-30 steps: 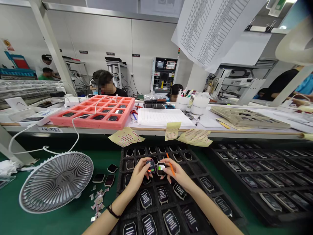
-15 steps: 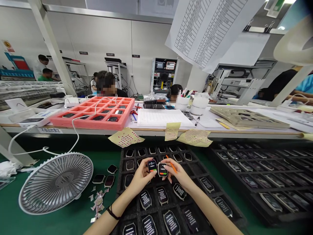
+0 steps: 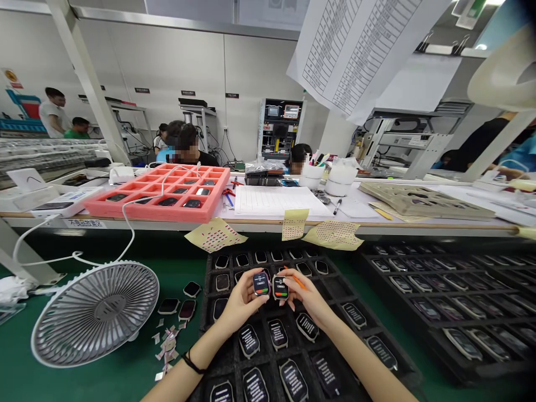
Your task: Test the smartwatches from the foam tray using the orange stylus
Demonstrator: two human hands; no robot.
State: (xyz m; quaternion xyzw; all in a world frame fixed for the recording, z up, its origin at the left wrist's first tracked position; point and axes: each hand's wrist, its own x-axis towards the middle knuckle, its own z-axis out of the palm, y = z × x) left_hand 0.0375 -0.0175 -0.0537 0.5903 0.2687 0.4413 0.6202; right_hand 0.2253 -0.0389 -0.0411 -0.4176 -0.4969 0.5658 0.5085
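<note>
While your left hand (image 3: pixel 242 301) grips one lit watch (image 3: pixel 261 283) and your right hand (image 3: pixel 307 298) another (image 3: pixel 280 288) plus an orange pen (image 3: pixel 295 278) above the black tray (image 3: pixel 335 290), keep both screens level and unobscured.

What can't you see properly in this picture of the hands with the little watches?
Head view only:
- Words on the watch screens in the black tray: too small.
- Left-hand watch and right-hand watch: backs hidden by the left hand and right hand.
- Orange pen: lower part hidden behind the right hand.
- Hanging chart: top cut off by the edge.
</note>
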